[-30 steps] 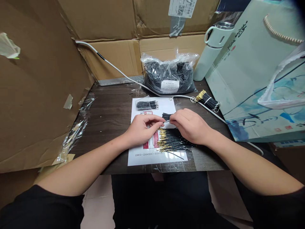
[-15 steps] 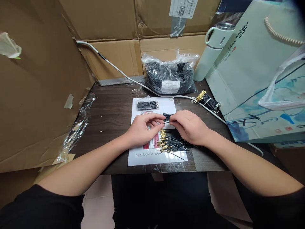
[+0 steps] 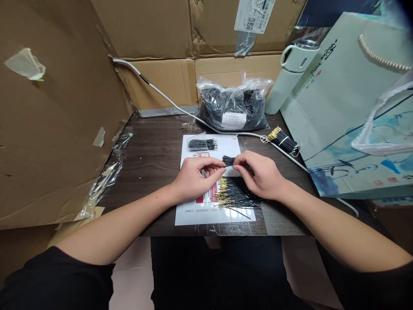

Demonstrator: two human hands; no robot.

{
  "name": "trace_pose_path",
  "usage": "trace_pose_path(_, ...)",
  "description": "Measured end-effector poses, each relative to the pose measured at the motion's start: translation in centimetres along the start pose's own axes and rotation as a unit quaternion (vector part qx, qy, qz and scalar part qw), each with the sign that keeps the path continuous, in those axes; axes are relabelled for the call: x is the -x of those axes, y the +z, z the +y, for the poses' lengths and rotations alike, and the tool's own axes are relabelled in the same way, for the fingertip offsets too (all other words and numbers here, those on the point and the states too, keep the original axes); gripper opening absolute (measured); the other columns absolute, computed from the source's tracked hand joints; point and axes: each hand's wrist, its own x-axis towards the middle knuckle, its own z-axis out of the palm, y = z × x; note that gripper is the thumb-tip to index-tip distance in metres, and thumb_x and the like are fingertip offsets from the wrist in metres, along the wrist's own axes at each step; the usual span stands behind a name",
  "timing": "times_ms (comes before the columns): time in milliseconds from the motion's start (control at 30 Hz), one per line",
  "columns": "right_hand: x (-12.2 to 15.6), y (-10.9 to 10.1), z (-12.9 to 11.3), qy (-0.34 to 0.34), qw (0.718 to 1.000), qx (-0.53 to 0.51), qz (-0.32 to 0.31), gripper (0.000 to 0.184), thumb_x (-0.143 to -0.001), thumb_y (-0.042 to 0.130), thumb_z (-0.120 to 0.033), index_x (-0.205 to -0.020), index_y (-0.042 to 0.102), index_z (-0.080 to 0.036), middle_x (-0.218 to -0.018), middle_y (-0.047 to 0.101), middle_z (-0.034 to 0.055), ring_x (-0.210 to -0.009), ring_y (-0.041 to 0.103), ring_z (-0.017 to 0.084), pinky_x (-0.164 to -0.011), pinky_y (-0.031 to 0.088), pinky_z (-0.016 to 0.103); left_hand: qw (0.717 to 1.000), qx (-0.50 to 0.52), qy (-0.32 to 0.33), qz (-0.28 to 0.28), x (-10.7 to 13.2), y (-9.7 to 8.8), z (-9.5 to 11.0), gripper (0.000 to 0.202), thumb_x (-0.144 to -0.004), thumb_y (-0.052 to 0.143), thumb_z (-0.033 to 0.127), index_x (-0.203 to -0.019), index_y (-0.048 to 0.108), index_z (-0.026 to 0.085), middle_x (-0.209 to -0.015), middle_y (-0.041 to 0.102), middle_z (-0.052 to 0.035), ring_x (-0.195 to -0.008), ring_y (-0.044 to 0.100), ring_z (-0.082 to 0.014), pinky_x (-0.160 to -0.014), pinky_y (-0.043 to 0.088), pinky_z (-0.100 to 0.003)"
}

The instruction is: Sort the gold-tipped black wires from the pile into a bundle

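Observation:
Over the paper sheet, my left hand (image 3: 198, 177) is closed in a pinch, thumb and forefinger together on a thin black wire (image 3: 229, 165). At the wire's other side, the fingertips of my right hand (image 3: 261, 175) are closed too; they hide most of its end. Just behind the fingertips lies a small bunch of short black pieces (image 3: 227, 160). Below my hands a spread of black wires with gold-coloured terminals (image 3: 237, 193) rests on the paper, gold ends to the left. One loose black wire (image 3: 241, 213) lies at its front.
Behind stand a clear bag of black pieces (image 3: 232, 103) and a pale green bottle (image 3: 284, 82). A small clear bag of black pieces (image 3: 202, 144) lies on the printed sheet (image 3: 190, 217). At right are a tied wire bundle (image 3: 284, 141), a white cable (image 3: 171, 103) and a paper bag (image 3: 348, 112).
The fingertips of my hands stay close together over the sheet, with my right fingers slightly more apart from the left ones. The whole view has shifted a little. The piles look the same.

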Motion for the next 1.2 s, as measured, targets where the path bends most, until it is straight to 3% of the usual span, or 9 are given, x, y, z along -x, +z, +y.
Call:
trace_pose_path(400,0.0,-0.2,0.0,0.004,1.0,-0.002,-0.009,0.005,-0.111,0.056,-0.019,-0.109,0.058,-0.022,-0.094,0.068,0.0057,-0.081,0.062,0.021,-0.075,0.051,0.039,1.0,-0.006,-0.01,-0.013,0.1,0.0,-0.4,0.023,-0.092,0.08,0.032,-0.108,0.084,0.016,-0.08,0.077,-0.0053,-0.066,0.066,-0.0141,-0.066,0.055,-0.029)
trace_pose_path(533,-0.3,-0.4,1.2,0.007,1.0,0.004,-0.016,0.006,-0.11,0.055,-0.018,-0.107,0.058,-0.022,-0.098,0.066,0.008,-0.089,0.062,0.024,-0.082,0.052,0.042,0.997,-0.074,0.006,0.001,-0.2,-0.3,-0.5,0.029,-0.087,0.079,0.026,-0.115,0.079,0.017,-0.083,0.076,-0.0036,-0.065,0.061,-0.0135,-0.067,0.052,-0.03)
trace_pose_path(667,-0.5,-0.6,3.3,0.019,0.999,0.022,-0.024,0.005,-0.107,0.058,-0.019,-0.104,0.061,-0.022,-0.104,0.065,0.0101,-0.097,0.062,0.027,-0.088,0.053,0.045,0.981,-0.179,0.071,-0.003,-0.7,-1.1,-0.9,0.012,-0.083,0.07,0.017,-0.095,0.072,0.018,-0.084,0.071,-0.0021,-0.072,0.059,-0.0155,-0.073,0.049,-0.033)
trace_pose_path(767,-0.5,-0.6,4.3,0.03,0.999,0.02,-0.032,0.005,-0.107,0.06,-0.019,-0.104,0.063,-0.022,-0.104,0.066,0.0095,-0.098,0.062,0.027,-0.089,0.053,0.045,0.971,-0.228,0.056,-0.041,-1.0,-1.6,-1.3,0.008,-0.079,0.067,0.016,-0.078,0.06,0.019,-0.078,0.064,-0.0012,-0.074,0.058,-0.0174,-0.071,0.044,-0.034)
trace_pose_path(933,-0.3,-0.3,4.7,0.038,0.997,0.023,-0.06,0.004,-0.107,0.062,-0.022,-0.104,0.065,-0.02,-0.106,0.066,0.0097,-0.099,0.062,0.027,-0.09,0.052,0.045,0.964,-0.249,0.045,-0.087,-1.1,-1.6,-1.7,0.01,-0.078,0.067,0.018,-0.084,0.06,0.02,-0.081,0.064,-0.0026,-0.079,0.06,-0.0212,-0.074,0.044,-0.036)
trace_pose_path(1200,-0.4,-0.9,3.8,0.028,0.997,0.04,-0.067,0.007,-0.106,0.064,-0.026,-0.108,0.066,-0.019,-0.109,0.066,0.0122,-0.103,0.061,0.029,-0.095,0.052,0.049,0.935,-0.344,-0.007,-0.085,-1.5,-2.6,-0.9,0.02,-0.068,0.069,0.017,-0.075,0.052,0.022,-0.079,0.064,-0.0071,-0.075,0.058,-0.0252,-0.068,0.041,-0.038)
